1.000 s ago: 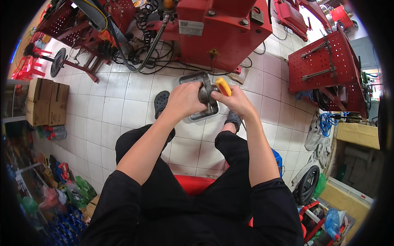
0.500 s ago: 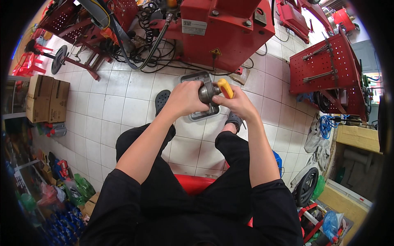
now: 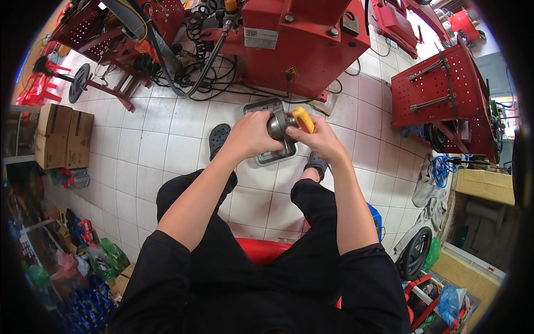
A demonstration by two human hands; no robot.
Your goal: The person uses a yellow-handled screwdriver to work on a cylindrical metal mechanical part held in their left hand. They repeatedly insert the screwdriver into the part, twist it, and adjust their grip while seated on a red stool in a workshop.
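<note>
Over a grey metal tray (image 3: 266, 159) between my feet, my left hand (image 3: 253, 135) is closed on a dark steel part (image 3: 276, 128) with a rounded body and flat bracket. My right hand (image 3: 318, 139) grips a yellow-handled tool (image 3: 305, 119), its thumb against the steel part and the handle pointing up; part of a thin shaft shows below the hand. My left fingertips are mostly hidden behind the part. I sit on something red (image 3: 261, 250), my dark clogs (image 3: 218, 139) either side of the tray.
A red machine (image 3: 300, 55) with black cables and hoses stands ahead. Red perforated carts (image 3: 423, 92) flank it. Cardboard boxes (image 3: 55, 136) are at left; bagged items, a black wheel (image 3: 417, 253) and coiled blue hose (image 3: 444, 170) lie at the sides.
My hands and the steel part have shifted very slightly, and the yellow handle has tilted a little. Both grips look the same as before.
</note>
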